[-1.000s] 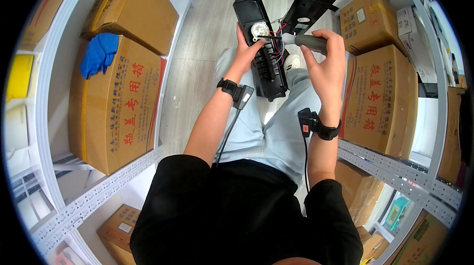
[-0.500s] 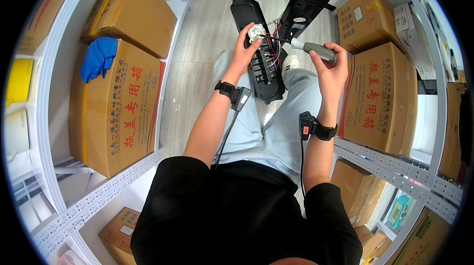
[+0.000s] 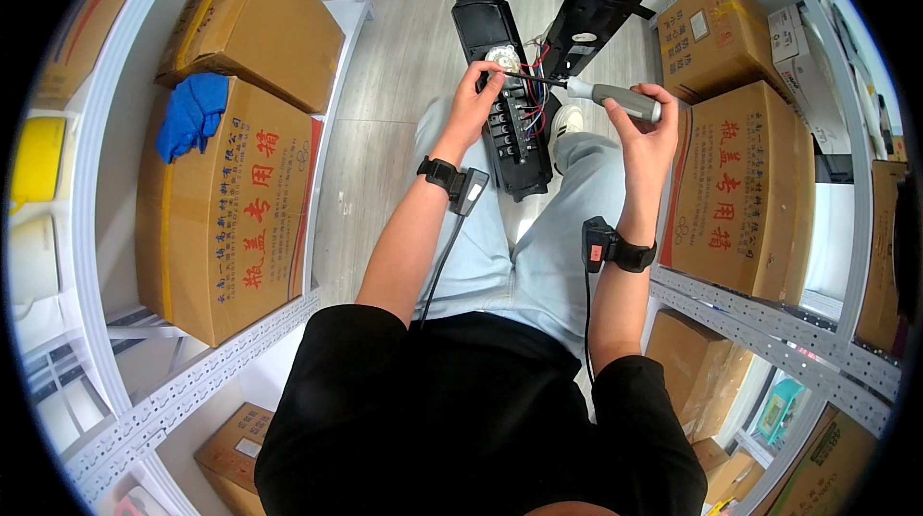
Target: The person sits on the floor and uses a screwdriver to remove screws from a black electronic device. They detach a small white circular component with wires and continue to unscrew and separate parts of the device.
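My right hand [image 3: 646, 126] grips a screwdriver [image 3: 623, 100] by its grey handle, its dark shaft pointing left. At the shaft's tip, the thumb and index finger of my left hand [image 3: 471, 107] are pinched together; whatever they hold is too small to make out. Just beyond those fingertips, a round whitish translucent part [image 3: 502, 56] lies on a long black housing [image 3: 478, 16]. The housing stretches between my legs, with a row of black components [image 3: 511, 131] along it and red, white and dark wires [image 3: 536, 83] at its right side.
A tall black panel [image 3: 598, 11] stands right of the housing, near the wires. Shelving with cardboard boxes [image 3: 231, 208] rises on my left, a blue cloth [image 3: 192, 117] on top. More boxes [image 3: 731, 189] line the right shelf. Cabled devices [image 3: 468, 191] are strapped to both wrists.
My left fingers have let go of the sides of the round whitish part and come together at the screwdriver's tip. The right hand and screwdriver have barely shifted.
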`<state>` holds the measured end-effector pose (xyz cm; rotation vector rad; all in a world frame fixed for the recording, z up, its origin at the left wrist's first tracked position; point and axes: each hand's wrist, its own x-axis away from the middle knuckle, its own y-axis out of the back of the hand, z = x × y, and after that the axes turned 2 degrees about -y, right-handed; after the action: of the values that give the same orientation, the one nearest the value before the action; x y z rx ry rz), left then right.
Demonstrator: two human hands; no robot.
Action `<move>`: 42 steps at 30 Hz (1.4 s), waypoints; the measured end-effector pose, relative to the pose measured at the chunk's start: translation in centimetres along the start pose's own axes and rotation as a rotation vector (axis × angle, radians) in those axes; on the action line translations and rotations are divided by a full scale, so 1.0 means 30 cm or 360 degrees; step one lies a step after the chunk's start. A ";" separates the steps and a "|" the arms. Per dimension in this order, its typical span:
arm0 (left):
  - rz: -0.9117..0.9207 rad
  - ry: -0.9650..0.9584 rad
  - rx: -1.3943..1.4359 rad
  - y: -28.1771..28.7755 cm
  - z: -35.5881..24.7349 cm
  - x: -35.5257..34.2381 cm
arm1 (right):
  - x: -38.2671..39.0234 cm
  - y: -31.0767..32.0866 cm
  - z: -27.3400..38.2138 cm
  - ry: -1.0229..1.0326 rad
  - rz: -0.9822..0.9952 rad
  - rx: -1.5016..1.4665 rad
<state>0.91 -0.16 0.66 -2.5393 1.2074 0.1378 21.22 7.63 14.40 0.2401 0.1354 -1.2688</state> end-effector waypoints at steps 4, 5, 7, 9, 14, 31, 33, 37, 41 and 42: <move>-0.0032 0.0045 0.0061 -0.004 0.009 -0.003 | -0.009 0.005 0.016 0.0049 -0.0137 -0.0353; -0.0039 0.0045 0.0071 -0.007 0.010 -0.003 | -0.010 0.003 0.025 0.0084 -0.0165 -0.0423; -0.0033 0.0011 0.0048 0.000 0.018 -0.006 | -0.013 -0.008 0.053 0.0182 -0.0122 -0.0349; -0.0019 0.0000 0.0033 0.005 0.023 -0.006 | -0.021 -0.016 0.050 0.0299 -0.0003 -0.0215; 0.0025 0.0009 0.0009 0.010 0.022 -0.007 | -0.040 -0.134 0.046 0.0825 0.0483 0.0474; 0.0057 0.0257 0.0246 0.025 0.022 -0.009 | -0.098 -0.337 -0.138 0.0796 0.0940 0.1191; 0.0090 0.0259 0.0326 0.031 0.016 -0.005 | -0.115 -0.337 -0.135 0.0845 0.1004 0.1204; 0.0131 0.0302 0.0472 0.055 0.038 -0.008 | -0.134 -0.346 -0.140 0.0931 0.1121 0.1165; 0.0088 0.0268 0.0449 0.043 0.022 -0.009 | -0.157 -0.378 -0.143 0.0669 0.0920 0.1062; 0.0074 0.0261 0.0432 0.036 0.013 -0.008 | -0.167 -0.391 -0.133 0.0561 0.0863 0.1029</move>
<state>-0.06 -0.49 0.08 -2.3224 1.2504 -0.2138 8.66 10.05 10.50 0.9909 -0.0459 -0.6850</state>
